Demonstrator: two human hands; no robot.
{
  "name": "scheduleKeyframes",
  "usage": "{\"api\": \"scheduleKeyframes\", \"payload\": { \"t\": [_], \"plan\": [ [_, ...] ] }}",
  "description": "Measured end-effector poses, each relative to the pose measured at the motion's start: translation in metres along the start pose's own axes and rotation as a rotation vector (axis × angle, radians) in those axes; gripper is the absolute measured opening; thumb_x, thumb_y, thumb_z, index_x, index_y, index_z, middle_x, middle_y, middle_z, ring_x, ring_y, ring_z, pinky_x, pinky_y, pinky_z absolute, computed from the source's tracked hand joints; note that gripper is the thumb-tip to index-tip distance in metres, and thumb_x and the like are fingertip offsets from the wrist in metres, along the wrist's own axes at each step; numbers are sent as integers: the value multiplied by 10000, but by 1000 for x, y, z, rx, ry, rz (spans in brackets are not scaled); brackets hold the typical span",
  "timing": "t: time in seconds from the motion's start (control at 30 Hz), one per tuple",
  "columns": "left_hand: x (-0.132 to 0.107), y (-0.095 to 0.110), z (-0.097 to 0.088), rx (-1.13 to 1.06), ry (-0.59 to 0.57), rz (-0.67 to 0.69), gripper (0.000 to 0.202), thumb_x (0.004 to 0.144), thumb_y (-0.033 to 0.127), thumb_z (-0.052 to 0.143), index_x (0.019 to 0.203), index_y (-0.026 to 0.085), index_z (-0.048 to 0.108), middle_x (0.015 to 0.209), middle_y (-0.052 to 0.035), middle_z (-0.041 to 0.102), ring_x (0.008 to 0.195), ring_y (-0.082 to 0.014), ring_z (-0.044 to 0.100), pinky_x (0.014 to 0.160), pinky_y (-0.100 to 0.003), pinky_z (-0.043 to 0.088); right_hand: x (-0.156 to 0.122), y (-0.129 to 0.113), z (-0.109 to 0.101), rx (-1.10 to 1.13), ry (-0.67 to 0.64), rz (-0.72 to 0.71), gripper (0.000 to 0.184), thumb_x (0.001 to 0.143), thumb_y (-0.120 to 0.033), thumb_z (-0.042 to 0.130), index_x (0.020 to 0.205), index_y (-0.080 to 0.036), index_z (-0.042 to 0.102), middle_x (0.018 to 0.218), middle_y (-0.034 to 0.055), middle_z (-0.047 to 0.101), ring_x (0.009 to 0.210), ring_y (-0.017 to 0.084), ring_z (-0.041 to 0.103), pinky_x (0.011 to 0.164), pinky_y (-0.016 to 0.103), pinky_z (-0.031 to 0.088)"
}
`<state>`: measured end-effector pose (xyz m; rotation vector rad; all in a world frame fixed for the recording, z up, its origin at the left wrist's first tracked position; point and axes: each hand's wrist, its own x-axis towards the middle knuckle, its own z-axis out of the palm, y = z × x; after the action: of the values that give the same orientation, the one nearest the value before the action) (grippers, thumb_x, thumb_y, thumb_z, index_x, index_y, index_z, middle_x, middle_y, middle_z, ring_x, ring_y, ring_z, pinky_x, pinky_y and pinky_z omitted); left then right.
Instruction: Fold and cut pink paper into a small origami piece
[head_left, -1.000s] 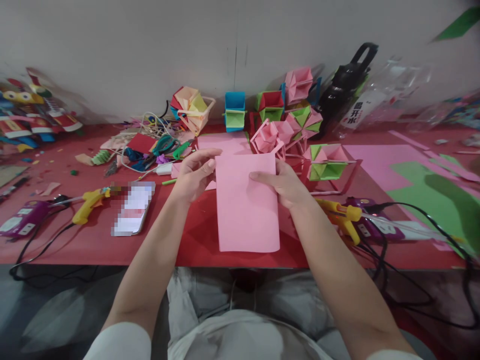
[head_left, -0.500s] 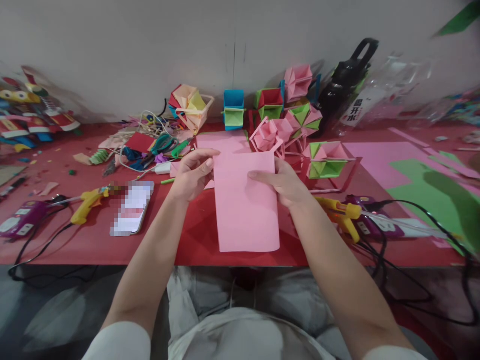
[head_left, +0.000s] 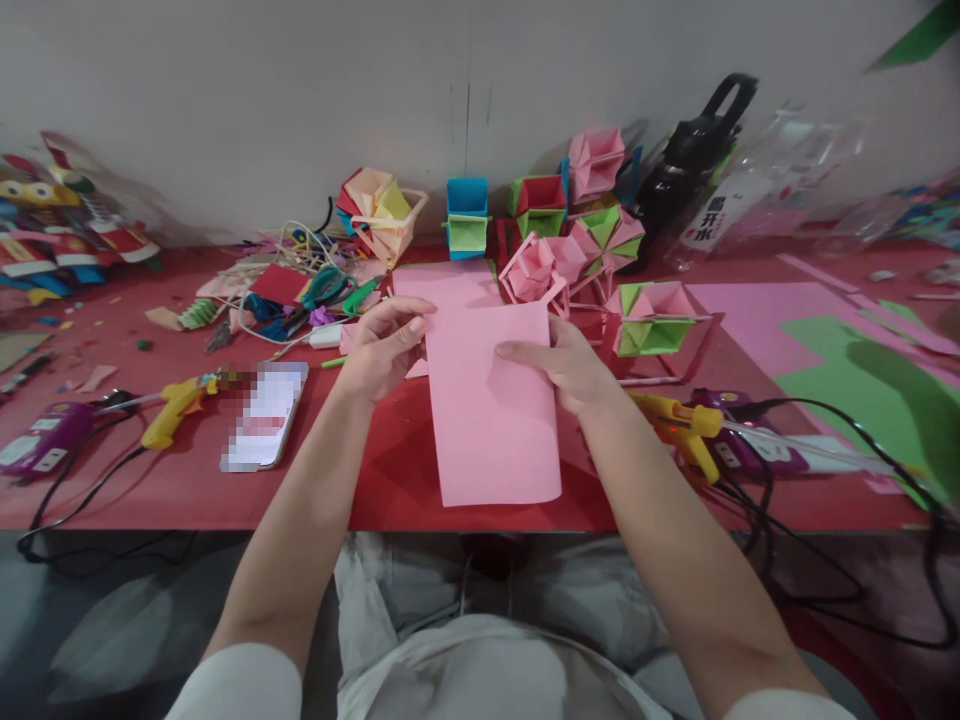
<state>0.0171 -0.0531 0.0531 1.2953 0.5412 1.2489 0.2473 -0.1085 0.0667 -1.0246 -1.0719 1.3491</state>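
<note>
A pink sheet of paper (head_left: pixel 495 430), its right side rounded like a fold, is held up over the red table in front of me. My left hand (head_left: pixel 386 350) pinches its upper left corner between thumb and fingers. On the right edge, my right hand (head_left: pixel 566 365) grips the paper, thumb flat on the front and fingers hidden behind. Behind it lies another pink sheet (head_left: pixel 450 283) on the table. Folded paper models stand farther back: a blue and green one (head_left: pixel 467 218), a pink one (head_left: pixel 536 268) and a green and pink one (head_left: pixel 652 318).
Left are a phone (head_left: pixel 268 415), a yellow glue gun (head_left: pixel 176 410) and scissors (head_left: pixel 326 288) among scraps. Right are a second glue gun (head_left: pixel 679 425) with black cables, green paper (head_left: pixel 862 370), a black bottle (head_left: pixel 679 170) and a clear bottle (head_left: pixel 731 205). The table's front edge (head_left: pixel 480 530) is near my lap.
The pink paper has tilted very slightly, its lower end shifting a little right. Both hands keep the same hold, the left one a touch farther left.
</note>
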Motion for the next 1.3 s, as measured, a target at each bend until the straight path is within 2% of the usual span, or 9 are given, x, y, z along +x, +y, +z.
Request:
{"api": "scheduleKeyframes", "payload": {
  "t": [0.23,0.43,0.57,0.63,0.7,0.77,0.93,1.13,1.3],
  "plan": [
    [4,0,3,8,88,7,211,697,323,869,864,237,773,742,4,653,631,-93,604,571,-209,529,0,0,-1,-3,26,-5,574,562,-315,939,1087,-220,727,1111,83,777,1006,315,730,906,505,590],
    [13,-6,-10,244,230,71,197,688,220,823,876,178,786,732,-6,684,654,-91,618,634,-207,546,5,3,2,29,71,4,442,585,-279,913,980,-196,735,994,65,782,885,251,732,841,436,602],
    [16,-6,-19,391,273,103,199,671,225,812,854,153,775,751,-24,705,682,-115,639,642,-228,553,9,4,4,67,160,54,311,583,-289,895,796,-188,692,747,10,722,628,153,657,609,311,574],
    [17,-6,-21,437,280,107,208,676,231,800,863,147,766,747,-29,710,674,-122,643,637,-236,554,11,5,3,59,174,85,301,585,-308,889,717,-194,644,623,-25,639,495,107,556,455,247,471],
    [17,-5,-22,472,280,111,221,687,232,788,887,143,760,754,-36,716,679,-128,651,633,-237,553,13,8,0,41,170,107,320,592,-328,886,674,-206,603,550,-50,556,432,89,480,372,218,357],
    [17,-5,-24,490,289,117,226,695,229,780,902,141,753,770,-44,722,697,-134,663,633,-233,551,16,13,-4,29,168,119,325,618,-363,876,659,-213,590,548,-47,543,448,102,496,372,219,345],
    [18,-6,-32,500,292,122,263,671,229,801,905,136,726,764,-44,722,697,-140,674,632,-230,542,23,22,-12,-12,138,90,324,726,-517,793,713,-213,682,644,4,654,584,159,609,503,278,479],
    [18,-8,-35,472,303,99,320,650,261,831,914,139,699,759,-34,714,689,-135,664,645,-233,536,25,20,-15,-41,159,-20,308,595,-419,886,734,-199,721,664,-17,660,614,138,606,579,278,523],
    [17,-6,-31,457,290,83,301,656,275,824,893,146,689,765,-39,714,707,-140,666,658,-241,541,27,25,-17,-77,168,-48,315,690,-491,832,712,-203,705,659,-15,655,591,134,598,579,276,520]
  ]
}}
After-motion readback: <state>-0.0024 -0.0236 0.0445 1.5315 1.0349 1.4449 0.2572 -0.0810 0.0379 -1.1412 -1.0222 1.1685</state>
